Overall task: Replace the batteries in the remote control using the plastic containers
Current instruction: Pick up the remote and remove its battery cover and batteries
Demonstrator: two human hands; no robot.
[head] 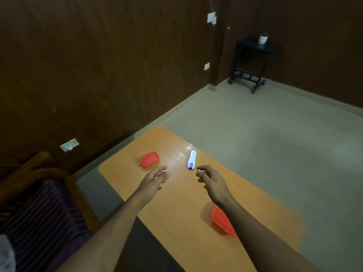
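Note:
A white remote control [192,160] with a blue patch near its closer end lies on the orange table [176,205]. One red plastic container [149,159] with its lid on sits to the remote's left. A second red container [221,221] lies nearer to me, partly hidden under my right forearm. My left hand [154,180] hovers between the far container and the remote, fingers apart and holding nothing. My right hand [211,180] hovers just short of the remote's closer end, fingers curled loosely, holding nothing.
A wooden chair [49,193] with a dark striped cushion stands at the table's left. The dark wood wall runs behind the table. A black side table [253,61] with a small white pot stands in the far corner. Pale floor lies to the right.

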